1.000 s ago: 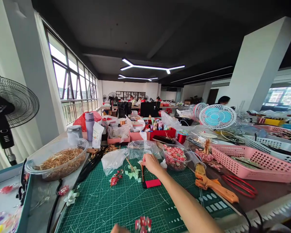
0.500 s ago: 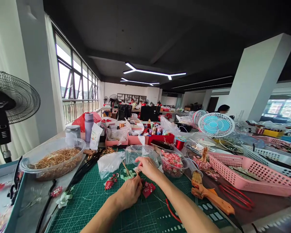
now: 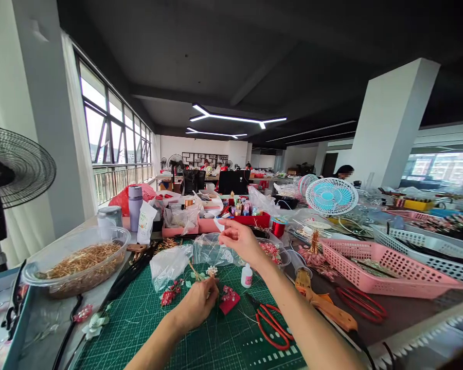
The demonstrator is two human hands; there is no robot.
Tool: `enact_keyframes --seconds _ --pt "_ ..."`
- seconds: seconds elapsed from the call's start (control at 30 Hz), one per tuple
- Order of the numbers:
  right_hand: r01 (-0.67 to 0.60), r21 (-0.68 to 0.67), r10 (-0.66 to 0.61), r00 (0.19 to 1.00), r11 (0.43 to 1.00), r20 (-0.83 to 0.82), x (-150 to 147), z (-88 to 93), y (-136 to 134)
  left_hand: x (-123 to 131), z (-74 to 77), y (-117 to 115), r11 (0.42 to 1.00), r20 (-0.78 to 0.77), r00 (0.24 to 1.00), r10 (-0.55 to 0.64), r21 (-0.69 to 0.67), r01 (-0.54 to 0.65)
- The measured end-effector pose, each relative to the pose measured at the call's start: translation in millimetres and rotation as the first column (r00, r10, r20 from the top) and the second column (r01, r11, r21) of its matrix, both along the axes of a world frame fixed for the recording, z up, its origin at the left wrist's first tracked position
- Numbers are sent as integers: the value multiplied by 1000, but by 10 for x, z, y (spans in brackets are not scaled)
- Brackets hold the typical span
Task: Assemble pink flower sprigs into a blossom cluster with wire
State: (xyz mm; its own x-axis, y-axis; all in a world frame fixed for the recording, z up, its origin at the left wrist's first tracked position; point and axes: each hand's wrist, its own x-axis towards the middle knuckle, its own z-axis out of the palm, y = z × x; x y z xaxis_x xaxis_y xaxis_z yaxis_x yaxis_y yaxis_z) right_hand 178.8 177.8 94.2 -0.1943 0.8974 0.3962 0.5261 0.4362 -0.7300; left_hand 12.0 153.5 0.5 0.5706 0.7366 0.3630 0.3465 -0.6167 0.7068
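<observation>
My left hand (image 3: 200, 302) is closed low over the green cutting mat (image 3: 139, 321), pinching a sprig of white pearl beads (image 3: 212, 271) whose bead head rises above the fingers. My right hand (image 3: 241, 241) is raised farther back, thumb and fingertips together; anything thin between them is too small to make out. Left of the left hand lies a red beaded flower sprig (image 3: 171, 294), with pale green leaves near it. Right of it is a red piece with pink beads (image 3: 229, 300). A small white bottle (image 3: 247, 276) and red-handled scissors (image 3: 272, 324) are under the right forearm's left side.
A clear tub of golden stems (image 3: 85, 262) stands at left. Behind the hands are clear plastic bags (image 3: 172, 264) and a tub of pink beads (image 3: 270, 252). At right lie an orange glue gun (image 3: 324, 303), more red-handled scissors (image 3: 362, 304) and a pink basket (image 3: 386, 267).
My right hand has lifted up and away from the pearl sprig, while the left keeps its hold. The bottle and scissors now show more. The whole view has shifted slightly.
</observation>
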Motion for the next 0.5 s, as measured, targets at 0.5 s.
enact_keyframes --seconds 0.5 --pt "-257 -145 275 955 955 114 -303 -187 -1153 -266 205 -893 779 499 861 96 -576 247"
